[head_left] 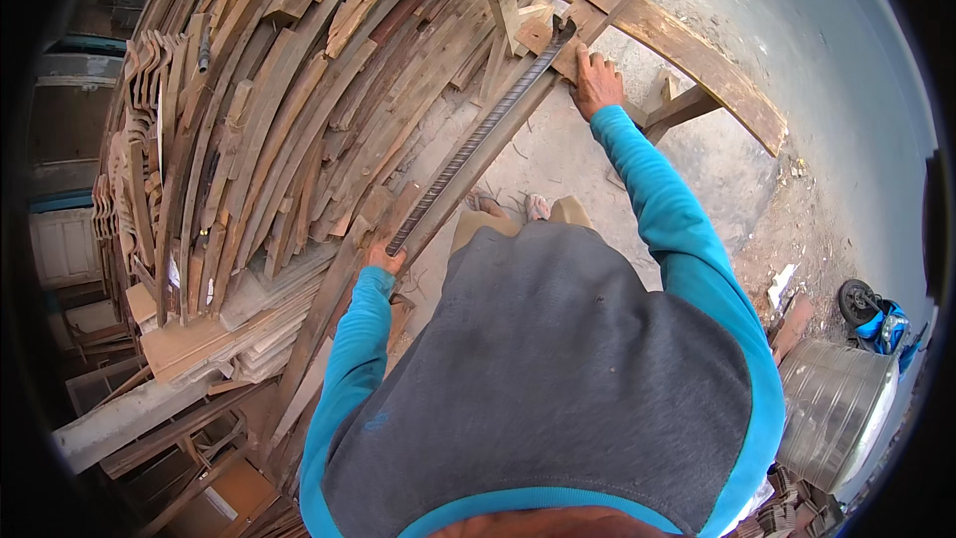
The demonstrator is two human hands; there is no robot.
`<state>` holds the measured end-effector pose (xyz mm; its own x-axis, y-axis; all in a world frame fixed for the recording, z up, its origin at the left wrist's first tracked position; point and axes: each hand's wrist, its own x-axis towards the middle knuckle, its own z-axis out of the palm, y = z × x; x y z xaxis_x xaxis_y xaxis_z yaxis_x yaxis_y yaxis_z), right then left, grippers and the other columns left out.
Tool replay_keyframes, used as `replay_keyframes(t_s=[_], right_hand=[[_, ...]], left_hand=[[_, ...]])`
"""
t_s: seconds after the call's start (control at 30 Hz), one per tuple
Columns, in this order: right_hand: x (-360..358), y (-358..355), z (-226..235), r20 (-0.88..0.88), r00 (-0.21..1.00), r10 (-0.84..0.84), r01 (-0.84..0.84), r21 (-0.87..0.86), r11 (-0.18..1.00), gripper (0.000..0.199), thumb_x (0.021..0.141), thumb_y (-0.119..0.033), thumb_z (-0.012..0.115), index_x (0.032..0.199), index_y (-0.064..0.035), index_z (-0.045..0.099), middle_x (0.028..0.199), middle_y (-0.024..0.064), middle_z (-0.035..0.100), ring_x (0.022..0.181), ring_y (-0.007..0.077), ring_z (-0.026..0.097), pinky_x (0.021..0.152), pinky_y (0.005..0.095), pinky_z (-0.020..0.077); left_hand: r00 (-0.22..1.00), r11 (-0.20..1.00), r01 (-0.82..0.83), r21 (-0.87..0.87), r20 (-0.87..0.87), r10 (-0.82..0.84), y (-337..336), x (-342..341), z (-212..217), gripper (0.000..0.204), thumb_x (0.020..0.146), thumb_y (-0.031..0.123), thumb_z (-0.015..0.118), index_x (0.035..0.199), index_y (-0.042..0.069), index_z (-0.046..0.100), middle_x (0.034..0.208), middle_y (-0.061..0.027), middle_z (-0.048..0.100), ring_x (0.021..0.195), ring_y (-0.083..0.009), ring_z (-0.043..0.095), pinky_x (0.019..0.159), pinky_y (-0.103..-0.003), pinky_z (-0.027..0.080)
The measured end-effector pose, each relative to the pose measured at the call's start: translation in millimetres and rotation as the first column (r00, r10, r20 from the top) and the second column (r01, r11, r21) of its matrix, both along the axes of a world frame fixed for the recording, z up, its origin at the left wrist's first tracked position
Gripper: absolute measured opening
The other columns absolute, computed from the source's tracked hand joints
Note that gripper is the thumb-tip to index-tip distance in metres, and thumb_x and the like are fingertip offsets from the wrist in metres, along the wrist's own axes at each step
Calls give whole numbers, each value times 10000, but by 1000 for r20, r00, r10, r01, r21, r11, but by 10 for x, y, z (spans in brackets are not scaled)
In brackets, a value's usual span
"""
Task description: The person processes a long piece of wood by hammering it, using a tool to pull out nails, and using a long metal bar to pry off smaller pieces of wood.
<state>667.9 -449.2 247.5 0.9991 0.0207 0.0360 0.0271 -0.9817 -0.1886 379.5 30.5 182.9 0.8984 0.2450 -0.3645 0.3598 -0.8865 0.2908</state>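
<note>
Item: long wooden plank [498,130] with a dark ribbed strip along its upper face, probably a metal bar, though the fisheye blur leaves that unsure.

Position: spans diagonally in front of the person, from beside the lumber pile [279,120] up to the sawhorse frame [687,105], where its far end sits against the crossing timbers. The pile lies just beside the plank's near end; bare concrete ground [558,154] shows beneath its middle.

Grip: left hand [383,257] is closed around the near end, fingers wrapped under the edge. Right hand [596,80] lies on the far end, palm down and fingers spread, pressing rather than clasping.

Handling, as judged: stiff, long, likely heavy for its length and apt to swing or sag if taken at one end only. The rough sawn faces give good friction but may splinter. Best held at both ends, as here, or at two spaced points near the middle.

Nearby: a corrugated metal drum [835,410] stands well apart from the plank.
</note>
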Motion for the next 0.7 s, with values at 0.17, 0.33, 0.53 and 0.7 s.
replay_keyframes(t_s=[0.17, 0.33, 0.53, 0.7], right_hand=[[-22, -22, 42, -72, 996, 53, -45, 109, 993, 765, 776, -250, 785, 1409, -105, 382, 1198, 227, 555, 1102, 419, 594, 909, 533, 507], [69, -278, 57, -171, 985, 22, 29, 292, 956, 813, 746, -287, 795, 1419, -78, 392, 1212, 255, 571, 1129, 439, 581, 961, 482, 500], [277, -526, 46, -192, 927, 321, -164, 563, 810, 695, 699, -291, 731, 1273, 68, 577, 1032, 223, 689, 933, 330, 678, 860, 400, 548], [202, -498, 146, -514, 749, 419, 313, 831, 460, 437, 778, -296, 693, 1084, 12, 647, 867, 80, 657, 777, 160, 661, 643, 301, 559]], left_hand=[[980, 895, -198, -399, -107, 170, -39, -273, 334, 405, 785, 308, 787, 1050, 12, 713, 831, -133, 717, 756, -221, 658, 726, -369, 523], [991, 976, 15, -217, -125, -43, -320, -368, 1419, 329, 809, 278, 765, 1053, 63, 713, 829, -167, 705, 739, -263, 661, 699, -398, 519], [975, 992, 96, -86, -191, -111, -805, -126, 3050, 378, 809, 340, 775, 1043, 51, 706, 807, -176, 700, 763, -341, 674, 708, -412, 521], [966, 972, 209, 106, -177, -188, -763, -10, 3402, 425, 797, 390, 787, 1027, 43, 700, 762, -175, 692, 753, -391, 666, 693, -438, 520]])
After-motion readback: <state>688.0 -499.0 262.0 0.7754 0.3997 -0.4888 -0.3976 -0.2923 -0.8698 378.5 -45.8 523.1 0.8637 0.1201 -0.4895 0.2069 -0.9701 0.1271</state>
